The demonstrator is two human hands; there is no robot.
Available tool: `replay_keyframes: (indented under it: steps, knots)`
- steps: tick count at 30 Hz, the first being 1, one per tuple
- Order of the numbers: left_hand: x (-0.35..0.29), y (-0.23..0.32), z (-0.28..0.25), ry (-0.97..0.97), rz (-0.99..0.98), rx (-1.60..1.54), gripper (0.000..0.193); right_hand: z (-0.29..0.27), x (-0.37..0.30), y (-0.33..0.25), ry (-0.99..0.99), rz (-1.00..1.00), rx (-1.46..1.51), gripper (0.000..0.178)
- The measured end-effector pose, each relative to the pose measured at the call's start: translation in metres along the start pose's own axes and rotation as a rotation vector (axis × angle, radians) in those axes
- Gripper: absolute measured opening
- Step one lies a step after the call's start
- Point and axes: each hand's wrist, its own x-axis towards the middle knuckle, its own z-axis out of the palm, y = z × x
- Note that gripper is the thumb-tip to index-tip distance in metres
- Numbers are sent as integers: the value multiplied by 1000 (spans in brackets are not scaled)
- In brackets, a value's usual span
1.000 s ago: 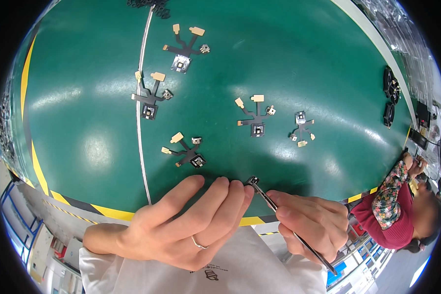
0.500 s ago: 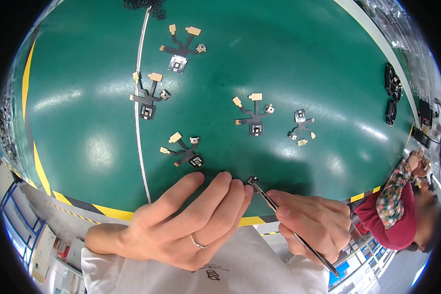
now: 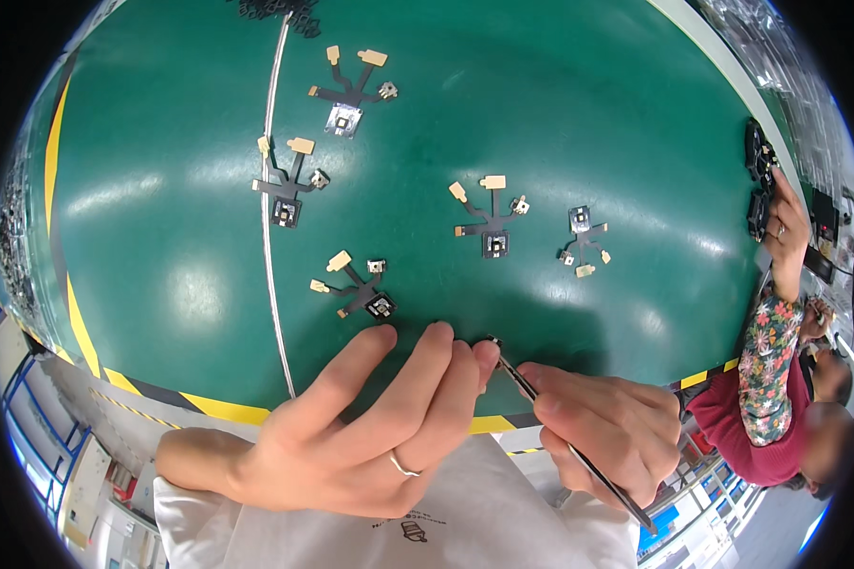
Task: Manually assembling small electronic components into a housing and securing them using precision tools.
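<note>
small part [image 3: 492,341]: just inside the near edge of the green surface [image 3: 417,133], around the middle of that edge; dark, largely hidden by a fingertip. left hand [image 3: 370,427]: over the near edge, back upward, with a plain ring [image 3: 404,466] on one finger; the fingers are loosely curved and somewhat fanned, the rightmost fingertip lying at the small part. whether these fingers pinch it cannot be told. right hand [image 3: 612,427]: to the right of the part, fingers closed around slim metal tweezers [image 3: 593,465], whose tips point toward the far left corner and meet the part; whether the tips grip it cannot be told.

beyond the hands, five branched circuits lie apart from one another: one [image 3: 380,305] just past the left fingertips; one [image 3: 286,212] overlapping a white stripe [image 3: 269,247] that runs from far edge to near edge; one [image 3: 343,120] toward the far edge; one [image 3: 495,244] near the middle of the surface; and one [image 3: 579,220] closer to the right edge, its square end away from the near edge. black pile [image 3: 280,11]: at the far edge, beside the stripe. striped tape [image 3: 220,408]: along the near edge. at the right edge, a co-worker's hand [image 3: 788,232], below a floral sleeve [image 3: 769,370], reaches to black assemblies [image 3: 757,156].
</note>
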Motion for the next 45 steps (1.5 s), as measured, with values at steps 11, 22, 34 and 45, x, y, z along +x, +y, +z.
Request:
replay_keyframes:
  steps: [11,22,34,45]
  knots:
    - [40,4,-28,-276,96,32,24,-1,-35,12,317,18,140,19]
    - [27,-28,-23,-224,-185,-400,32,17,-49,18,481,185,357,17]
    - [15,-36,-19,-135,-308,-664,37,17,-46,18,456,175,326,19]
    - [-1,-5,-10,-66,-139,-188,29,-5,1,38,95,-101,209,22]
